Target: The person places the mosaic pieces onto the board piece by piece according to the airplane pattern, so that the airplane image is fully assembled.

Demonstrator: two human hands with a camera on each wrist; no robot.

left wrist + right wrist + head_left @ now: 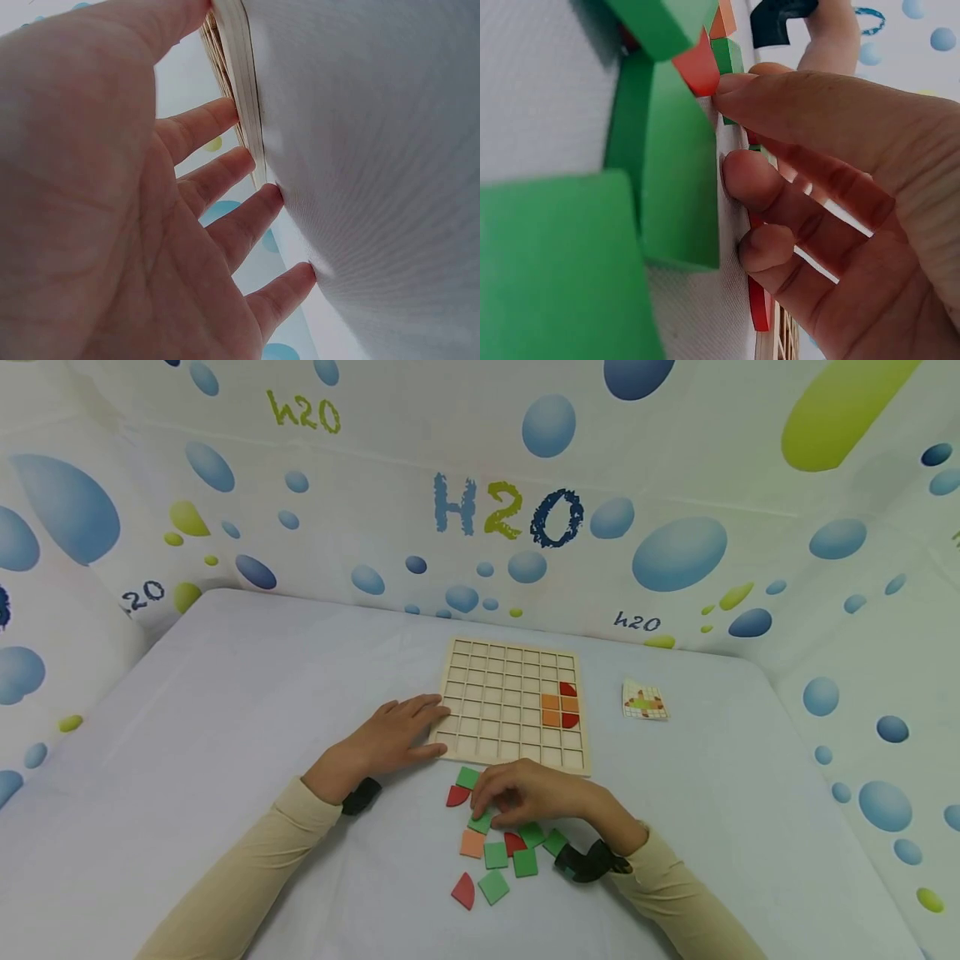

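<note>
The left hand (392,735) rests at the left edge of a wooden grid board (480,693), its fingers straight and spread; in the left wrist view, thumb and fingertips touch the board's side. Over the loose tiles in front of the board, the right hand (536,791) has its fingers curled down. Its thumb and forefinger pinch a green square tile (478,825), partly covered by the fingertips. Around it lie more green squares (496,855), an orange square (472,843) and red quarter-round tiles (463,891). Orange squares (551,717) and red quarter-rounds (567,689) sit in the board's right-hand cells.
A small pattern card (643,702) lies to the right of the board. Both wrists wear black straps. A white cloth covers the table (300,652), and a printed curtain (390,485) hangs behind it.
</note>
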